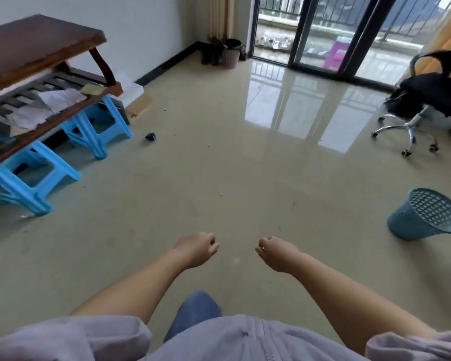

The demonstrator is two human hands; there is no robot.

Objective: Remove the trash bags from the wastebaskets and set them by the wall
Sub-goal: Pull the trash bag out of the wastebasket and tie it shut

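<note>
Blue wastebasket [425, 214] of lattice plastic stands bagless; left hand [197, 247] and right hand [276, 252] loosely curled, holding nothing

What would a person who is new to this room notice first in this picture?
Probably the two bare hands, left hand and right hand, held low in the middle, holding nothing. Next, the blue mesh wastebasket on the floor at the right, and the bright blue stools under the wooden table at the left.

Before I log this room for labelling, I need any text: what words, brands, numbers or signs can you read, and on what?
None can be read.
Papers on the wooden table's lower shelf: any print is too blurred.
Blue wastebasket: no label shows.
</note>
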